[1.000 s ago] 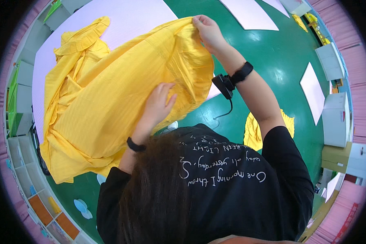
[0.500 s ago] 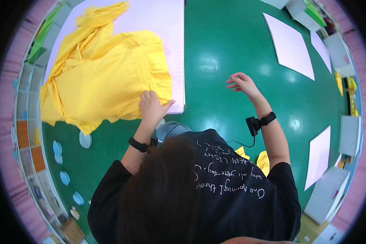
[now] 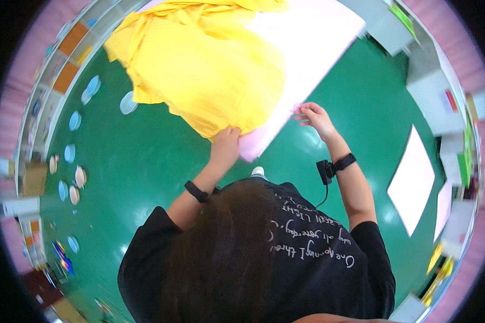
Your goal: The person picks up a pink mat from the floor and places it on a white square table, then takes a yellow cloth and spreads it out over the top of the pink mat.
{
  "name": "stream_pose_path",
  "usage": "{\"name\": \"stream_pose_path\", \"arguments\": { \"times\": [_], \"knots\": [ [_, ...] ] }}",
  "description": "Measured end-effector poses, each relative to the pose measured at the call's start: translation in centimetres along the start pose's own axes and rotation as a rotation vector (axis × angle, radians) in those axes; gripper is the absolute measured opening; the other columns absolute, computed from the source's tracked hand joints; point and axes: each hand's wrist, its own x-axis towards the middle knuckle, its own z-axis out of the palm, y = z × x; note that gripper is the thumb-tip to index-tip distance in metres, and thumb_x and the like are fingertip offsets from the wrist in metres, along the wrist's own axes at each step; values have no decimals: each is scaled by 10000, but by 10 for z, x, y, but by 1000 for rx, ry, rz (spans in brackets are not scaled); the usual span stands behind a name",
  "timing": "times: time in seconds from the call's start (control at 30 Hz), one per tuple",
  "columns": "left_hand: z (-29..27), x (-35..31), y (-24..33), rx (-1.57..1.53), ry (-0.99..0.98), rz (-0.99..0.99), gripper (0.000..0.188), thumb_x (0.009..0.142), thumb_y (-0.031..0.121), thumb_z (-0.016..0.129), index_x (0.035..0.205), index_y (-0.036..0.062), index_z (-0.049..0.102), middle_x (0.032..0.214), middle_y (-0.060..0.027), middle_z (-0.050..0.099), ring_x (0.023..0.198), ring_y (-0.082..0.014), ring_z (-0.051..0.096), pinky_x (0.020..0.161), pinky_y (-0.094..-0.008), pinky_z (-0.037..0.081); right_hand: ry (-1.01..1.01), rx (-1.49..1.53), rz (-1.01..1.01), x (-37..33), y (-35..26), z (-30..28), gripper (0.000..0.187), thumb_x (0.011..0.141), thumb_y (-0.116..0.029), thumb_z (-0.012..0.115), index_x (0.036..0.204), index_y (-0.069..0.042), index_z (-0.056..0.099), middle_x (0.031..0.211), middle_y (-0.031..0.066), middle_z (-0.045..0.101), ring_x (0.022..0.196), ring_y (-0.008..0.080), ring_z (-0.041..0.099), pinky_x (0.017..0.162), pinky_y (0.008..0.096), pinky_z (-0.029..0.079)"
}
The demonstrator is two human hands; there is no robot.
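Observation:
A large, rumpled yellow cloth [image 3: 210, 70] lies over a pale pink-white tabletop [image 3: 323, 32], its left part hanging past the near edge. My left hand [image 3: 226, 146] has its fingers closed at the cloth's near edge, by the table's near corner. My right hand [image 3: 315, 119] is at the table's right edge, with its fingers loosely curled and apart. A small pink bit shows at its fingertips; whether the fingers touch it is unclear. A black strap sits on each wrist, and a small black device with a cable hangs from the right one.
Green floor [image 3: 140, 177] surrounds the table. Light blue round stools [image 3: 128, 103] and several smaller round seats stand to the left, in front of shelving [image 3: 51, 91]. Another pale tabletop [image 3: 413, 180] is at the right. White cabinets [image 3: 434, 91] line the far right, with yellow cloth beside them lower down.
The view has turned, so the table now sits slanted ahead. My left hand has gone from lying on the cloth to gripping its edge. My right hand is now by the table's edge.

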Motion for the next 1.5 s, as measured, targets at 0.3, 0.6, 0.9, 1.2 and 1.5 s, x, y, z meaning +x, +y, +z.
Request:
{"name": "stream_pose_path", "arguments": {
  "times": [0.3, 0.6, 0.9, 1.2, 1.5],
  "knots": [
    [-50, 23, 53, -456, 305, -163, 195, 786, -5, 477, 977, -18, 515, 832, -196, 554, 763, -368, 563, 681, -406, 457, -141, 324, 133, 107, -42, -24, 461, 951, -258, 455, 1241, 74, 319, 1125, 253, 535, 1018, 336, 585, 886, 398, 503],
    [-31, 19, 109, -323, 489, -12, 222, 712, -46, 517, 926, 14, 526, 785, -160, 549, 705, -356, 561, 611, -400, 459, -263, 516, 441, 214, -65, 28, 660, 900, -407, 544, 1301, 40, 270, 1145, 231, 529, 1075, 352, 541, 967, 436, 418],
    [-10, 12, 154, 0, 412, -150, 257, 606, -47, 546, 852, 26, 531, 753, -133, 549, 691, -329, 573, 585, -399, 482, -642, 552, 275, 252, -120, 5, 403, 805, -118, 523, 1193, -12, 500, 1181, 113, 578, 1114, 269, 532, 973, 411, 407],
    [51, -17, 150, 128, 241, -621, 206, 722, 2, 532, 924, 38, 518, 853, -157, 591, 790, -361, 580, 674, -439, 475, -898, 549, 56, 190, -71, -141, 659, 653, 37, 490, 1305, -3, 409, 1269, 129, 520, 1204, 287, 471, 1010, 429, 385],
    [54, -17, 157, 226, 159, -586, 481, 709, 52, 588, 1177, 39, 473, 958, -138, 538, 854, -315, 580, 680, -404, 492, -589, -44, 4, 176, -56, -180, 317, 842, -111, 619, 1131, 3, 556, 1063, 85, 631, 928, 182, 621, 784, 301, 498]
  ]
}}
